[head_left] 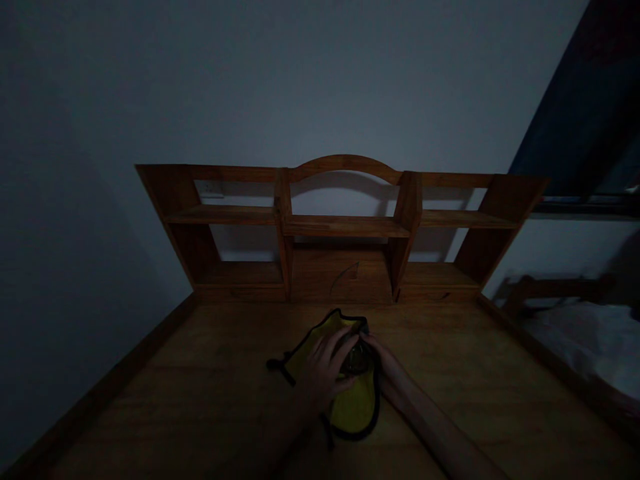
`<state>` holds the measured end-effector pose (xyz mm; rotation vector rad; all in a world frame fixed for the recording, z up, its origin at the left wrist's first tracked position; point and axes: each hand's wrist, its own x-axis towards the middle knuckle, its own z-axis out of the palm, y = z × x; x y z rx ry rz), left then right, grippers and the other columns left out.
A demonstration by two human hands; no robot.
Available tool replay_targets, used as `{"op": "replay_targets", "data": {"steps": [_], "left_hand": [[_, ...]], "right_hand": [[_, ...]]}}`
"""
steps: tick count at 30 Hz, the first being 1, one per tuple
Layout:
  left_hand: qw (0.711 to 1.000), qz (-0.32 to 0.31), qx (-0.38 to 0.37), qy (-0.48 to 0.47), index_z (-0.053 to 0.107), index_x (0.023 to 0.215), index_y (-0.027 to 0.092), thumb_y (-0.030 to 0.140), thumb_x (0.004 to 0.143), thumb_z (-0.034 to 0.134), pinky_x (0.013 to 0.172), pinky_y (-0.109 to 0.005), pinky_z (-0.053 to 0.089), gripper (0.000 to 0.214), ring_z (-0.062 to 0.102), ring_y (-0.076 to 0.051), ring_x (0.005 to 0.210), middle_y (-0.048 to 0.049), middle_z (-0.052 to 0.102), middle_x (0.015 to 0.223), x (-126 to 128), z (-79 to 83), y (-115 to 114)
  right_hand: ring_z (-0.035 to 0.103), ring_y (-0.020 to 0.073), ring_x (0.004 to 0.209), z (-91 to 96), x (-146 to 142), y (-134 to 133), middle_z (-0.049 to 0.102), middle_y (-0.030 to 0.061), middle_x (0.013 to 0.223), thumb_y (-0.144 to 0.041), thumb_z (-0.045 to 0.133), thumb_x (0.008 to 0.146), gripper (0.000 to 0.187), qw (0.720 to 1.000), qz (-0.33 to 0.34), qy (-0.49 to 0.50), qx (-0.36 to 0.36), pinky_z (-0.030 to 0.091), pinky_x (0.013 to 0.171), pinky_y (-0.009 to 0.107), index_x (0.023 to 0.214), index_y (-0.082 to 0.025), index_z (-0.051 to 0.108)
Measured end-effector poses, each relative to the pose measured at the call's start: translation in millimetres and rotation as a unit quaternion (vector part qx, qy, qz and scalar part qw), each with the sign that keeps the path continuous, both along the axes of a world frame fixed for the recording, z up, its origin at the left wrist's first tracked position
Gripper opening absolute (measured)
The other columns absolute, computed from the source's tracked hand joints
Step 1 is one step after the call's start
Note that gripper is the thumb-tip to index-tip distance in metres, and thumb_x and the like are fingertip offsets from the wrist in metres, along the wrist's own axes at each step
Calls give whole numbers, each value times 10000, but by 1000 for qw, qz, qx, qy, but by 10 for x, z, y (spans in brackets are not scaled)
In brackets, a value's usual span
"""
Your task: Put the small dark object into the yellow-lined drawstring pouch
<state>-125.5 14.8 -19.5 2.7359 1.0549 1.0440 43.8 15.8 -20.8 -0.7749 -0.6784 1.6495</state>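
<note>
In the head view, a person worked in a dim room at a wooden table (210, 393). A yellow cloth thing (355, 413) with a black edge lay on it, low in the middle. On top of the cloth sat a small, dark, shiny thing (356, 360), tucked between the two hands. It was too dark to tell what it was.

Take that dark thing as the middle of a clock. The left hand (325, 365) was at nine o'clock, with its fingers and thumb curled around the dark thing's side. The right hand (385, 363) was at three o'clock, by the cloth's black edge. Its fingers were mostly hidden, so nobody could tell if it pinched the edge or only touched it.

A black strap (274, 365) stuck out farther off at nine o'clock. A wooden shelf (345, 227) stood at twelve o'clock, against a pale wall (250, 87). A wall socket (213, 189) showed between ten and eleven o'clock. A dark window (590, 107) was between one and two o'clock. Some whitish cloth (595, 340) lay well away at three o'clock
</note>
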Motion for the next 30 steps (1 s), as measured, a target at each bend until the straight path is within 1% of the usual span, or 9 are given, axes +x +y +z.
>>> {"op": "replay_targets", "data": {"steps": [3,7,10,14,17,21,24,27,30], "left_hand": [[1000,-1,2,9,284,1428,302,208,750,688,1042,-468,381,795,374,-287,1308,-84,340,1458,-5,5,-8],[1000,-3,-7,17,254,1440,316,210,734,710,1041,-482,384,847,364,-296,1310,-82,306,1475,-12,-11,8],[1000,0,-13,25,238,1445,320,194,715,728,1037,-477,396,888,376,-295,1302,-81,309,1475,-10,5,6],[999,-8,-17,28,220,1453,305,187,720,729,1059,-459,380,900,365,-283,1313,-85,319,1471,-5,23,0],[999,-19,-18,20,208,1457,296,220,745,712,1053,-470,383,875,365,-288,1311,-97,335,1455,-8,-2,12],[999,-22,-27,33,192,1458,308,296,730,738,1029,-477,402,911,383,-294,1289,-100,366,1421,-12,-34,18],[998,-15,-29,48,171,1462,314,327,719,749,1043,-473,384,942,388,-288,1279,-91,380,1408,-6,-14,-5],[998,-10,-32,57,146,1470,297,321,723,746,1059,-458,366,958,382,-286,1281,-90,391,1404,2,20,-24],[998,-8,-30,57,143,1473,276,331,724,742,1061,-456,359,960,384,-292,1278,-99,395,1402,-1,22,-19]], "right_hand": [[648,213,917,50,-9,-9,726,41,986,-332,669,780,225,999,2,-9,35,446,896,346,959,-201,704],[643,218,948,125,3,-27,708,34,1056,-296,701,750,284,997,11,-18,71,433,911,346,1027,-231,686],[639,228,969,138,33,-36,705,34,1066,-270,712,729,313,997,22,-27,65,427,915,345,1038,-231,682],[646,222,926,92,65,-21,716,36,1011,-251,696,739,286,998,31,-23,55,434,890,340,1022,-216,684],[650,216,887,61,72,1,718,35,989,-255,706,728,293,998,33,-19,54,443,864,337,1018,-213,686],[643,209,879,48,75,14,720,31,967,-244,719,710,292,998,24,-25,58,452,834,316,998,-208,693],[635,193,873,45,78,9,719,24,961,-220,705,724,257,997,13,-32,69,458,811,291,980,-209,697],[634,178,848,50,73,0,721,24,946,-221,684,755,213,997,11,-44,69,462,787,274,966,-202,699],[637,182,862,68,58,-10,721,32,948,-250,690,766,221,996,9,-54,64,462,807,282,980,-195,697]]}}
